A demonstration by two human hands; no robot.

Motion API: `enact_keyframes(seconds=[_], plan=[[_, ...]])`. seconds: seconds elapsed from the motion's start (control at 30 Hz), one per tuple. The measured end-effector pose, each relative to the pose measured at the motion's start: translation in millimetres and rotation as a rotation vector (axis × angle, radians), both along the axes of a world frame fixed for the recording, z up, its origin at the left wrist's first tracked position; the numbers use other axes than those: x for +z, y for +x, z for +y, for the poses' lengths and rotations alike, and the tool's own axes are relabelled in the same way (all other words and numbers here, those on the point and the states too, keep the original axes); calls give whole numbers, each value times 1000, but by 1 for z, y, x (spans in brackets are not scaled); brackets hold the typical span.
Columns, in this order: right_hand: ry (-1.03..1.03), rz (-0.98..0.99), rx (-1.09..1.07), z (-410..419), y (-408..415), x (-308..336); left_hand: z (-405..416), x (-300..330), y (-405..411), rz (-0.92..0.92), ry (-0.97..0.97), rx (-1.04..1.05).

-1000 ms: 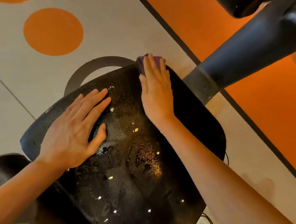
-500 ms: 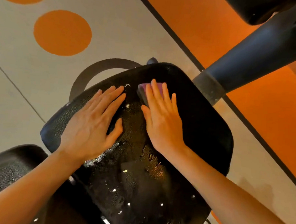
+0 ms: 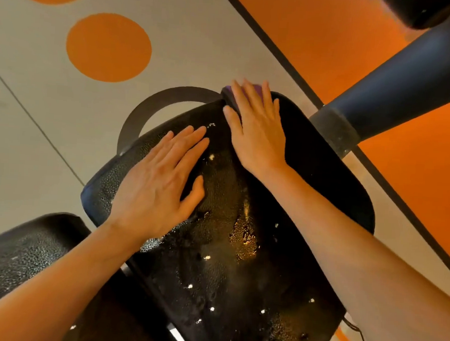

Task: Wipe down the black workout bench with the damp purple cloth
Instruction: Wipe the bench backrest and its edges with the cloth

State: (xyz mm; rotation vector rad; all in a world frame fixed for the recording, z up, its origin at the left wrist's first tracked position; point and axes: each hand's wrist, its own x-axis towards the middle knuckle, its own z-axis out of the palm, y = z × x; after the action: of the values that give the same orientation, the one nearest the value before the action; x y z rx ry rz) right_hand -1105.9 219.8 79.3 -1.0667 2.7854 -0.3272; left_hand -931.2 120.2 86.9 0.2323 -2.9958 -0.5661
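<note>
The black workout bench pad (image 3: 323,176) fills the middle of the view, its textured surface wet and glinting. My right hand (image 3: 257,135) lies flat on the purple cloth (image 3: 229,95) at the pad's far edge; only slivers of purple show around the fingers. My left hand (image 3: 160,182) rests palm-down with fingers spread on the pad's left side, holding nothing.
A second black pad (image 3: 21,258) sits at the lower left. A thick dark machine arm (image 3: 397,83) slants across the upper right. A curved black base bar (image 3: 154,105) shows beyond the pad. The floor is grey with orange circles (image 3: 109,47) and an orange zone (image 3: 332,39).
My right hand has pushed the cloth from the pad's middle out to its far edge. My left hand stays pressed on the left side.
</note>
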Motion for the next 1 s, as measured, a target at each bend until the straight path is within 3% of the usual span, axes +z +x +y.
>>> enact_keyframes(seconds=[0.13,0.2,0.4,0.6,0.8,0.93,1.0], plan=[[-25,-100,84,84,59,8,-1,0,0,-6,5,-8],[60,-33,127,118,86,15,-2,0,1,-13,9,2],[34,-12,58,13,0,2,-1,-1,0,-20,-5,2],[148,18,132,135,102,20,-2,-1,1,-14,0,4],[36,-19,-188,37,10,2,0,-2,0,15,10,2],[84,-73,-14,117,109,22,0,0,1,11,-3,1],[86,-48,30,125,94,17,0,1,1,8,-8,2]])
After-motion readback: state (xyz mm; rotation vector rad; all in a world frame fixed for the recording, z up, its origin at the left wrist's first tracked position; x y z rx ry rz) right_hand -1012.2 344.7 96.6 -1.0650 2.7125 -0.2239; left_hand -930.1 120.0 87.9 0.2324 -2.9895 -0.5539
